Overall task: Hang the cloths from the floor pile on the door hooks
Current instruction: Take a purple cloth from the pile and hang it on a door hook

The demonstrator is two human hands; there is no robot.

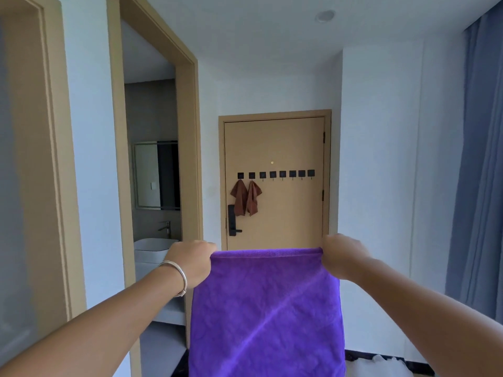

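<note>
A purple cloth (266, 308) hangs spread out in front of me, held by its top corners. My left hand (192, 261) grips the top left corner and my right hand (341, 254) grips the top right corner. Straight ahead stands a tan door (291, 208) with a row of several black hooks (283, 174) across it. Two brown cloths (246, 198) hang side by side from the two leftmost hooks. The other hooks carry nothing. The door is some way beyond my hands. The floor pile is mostly out of view.
An open doorway on the left shows a bathroom with a white basin (152, 248), tap and mirror. A black door lock handle (232, 221) sits below the brown cloths. Blue curtains (481, 186) hang at the right. Something white (381, 363) lies on the dark floor at lower right.
</note>
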